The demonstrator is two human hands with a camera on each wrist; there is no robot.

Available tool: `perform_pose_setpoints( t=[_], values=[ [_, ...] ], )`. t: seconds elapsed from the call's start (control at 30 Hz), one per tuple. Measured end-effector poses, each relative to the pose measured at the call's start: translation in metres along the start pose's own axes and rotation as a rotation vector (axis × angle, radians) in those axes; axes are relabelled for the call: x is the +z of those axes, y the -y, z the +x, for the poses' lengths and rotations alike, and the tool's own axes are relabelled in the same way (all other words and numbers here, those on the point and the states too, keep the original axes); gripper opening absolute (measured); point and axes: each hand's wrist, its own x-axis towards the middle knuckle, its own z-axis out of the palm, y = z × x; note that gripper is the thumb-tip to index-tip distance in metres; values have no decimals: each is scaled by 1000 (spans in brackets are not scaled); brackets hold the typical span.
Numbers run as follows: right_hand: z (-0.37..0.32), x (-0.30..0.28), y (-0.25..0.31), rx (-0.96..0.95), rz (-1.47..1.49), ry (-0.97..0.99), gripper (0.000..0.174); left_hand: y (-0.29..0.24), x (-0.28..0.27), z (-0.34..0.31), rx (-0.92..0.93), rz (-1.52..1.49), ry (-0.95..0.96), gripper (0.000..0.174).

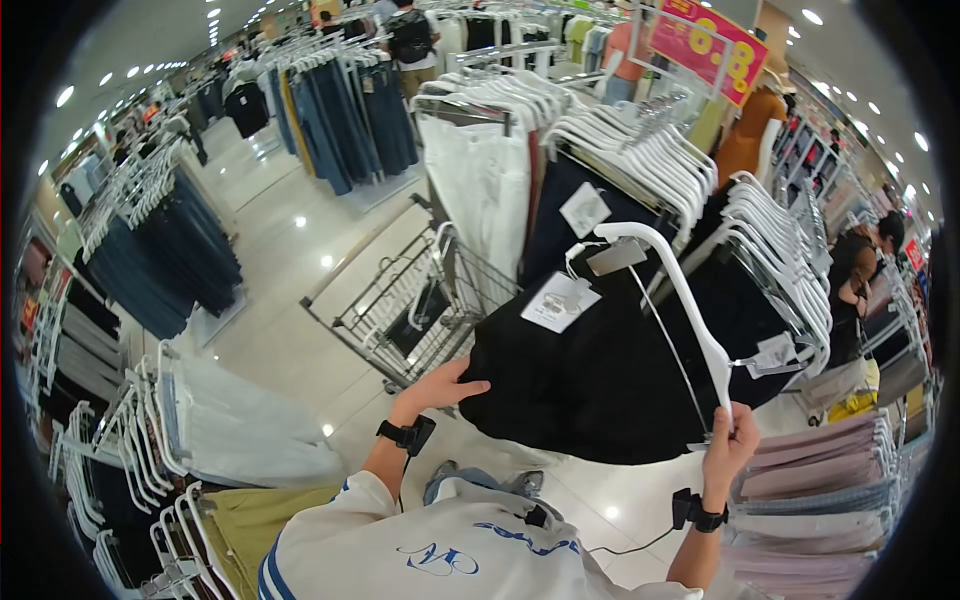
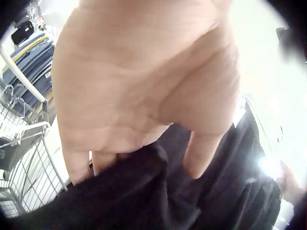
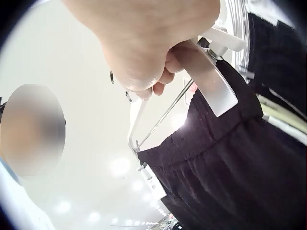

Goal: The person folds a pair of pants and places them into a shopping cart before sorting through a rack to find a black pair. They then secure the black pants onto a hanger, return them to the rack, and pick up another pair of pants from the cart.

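Note:
A black garment (image 1: 580, 385) with a gathered waistband hangs sideways from a white hanger (image 1: 692, 305) in front of the person. The right hand (image 1: 732, 448) grips one end of the hanger near a clip. In the right wrist view, fingers curl around the hanger above the waistband (image 3: 201, 139). At the garment's far edge, the left hand (image 1: 440, 388) holds the cloth, its fingers partly hidden behind the fabric and its thumb (image 2: 201, 155) on the near side. A white price tag (image 1: 560, 302) lies against the garment by the other clip.
A wire cart (image 1: 400, 310) stands ahead to the left. Just beyond the garment is a rack of clothes on white hangers (image 1: 640, 150). Pink and grey folded clothes (image 1: 815, 490) hang at right; white trousers (image 1: 240, 420) hang at left. Other shoppers stand farther off.

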Motion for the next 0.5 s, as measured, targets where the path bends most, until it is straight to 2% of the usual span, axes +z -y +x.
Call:
perform_pose_setpoints(
  t=[0.03, 0.07, 0.1, 0.17, 0.23, 0.27, 0.3, 0.37, 0.4, 0.43, 0.5],
  values=[
    [-3, 16, 9, 9, 26, 27, 27, 14, -6, -5, 107, -141, -12, 50],
    [-8, 30, 18, 14, 33, 56, 27, 20, -21, -8, 87, -261, 62, 65],
    [-11, 44, 26, 5, 67, 82, 24, 23, -27, -18, 140, -436, -54, 73],
    [-19, 71, 42, -32, 128, 131, 22, 3, -58, -42, 240, -294, -284, 77],
    [-36, 98, 60, -19, 186, 199, 21, -9, -88, -55, 471, -220, -434, 79],
    [-47, 112, 72, -74, 178, 243, 21, -20, -101, -62, 540, -220, -449, 77],
    [-59, 124, 84, -129, 169, 285, 21, -34, -112, -74, 545, -103, -466, 64],
    [-80, 142, 101, -52, 268, 358, 29, 5, -121, -82, 516, -595, -258, 52],
    [-88, 151, 108, 35, 324, 378, 26, 3, -119, -92, 309, -591, -369, 46],
    [-94, 160, 111, 31, 329, 383, 26, 2, -107, -88, 491, -659, -453, 46],
    [-103, 177, 113, 209, 396, 407, 24, -11, -105, -95, 186, -496, -593, 46]
  ],
)
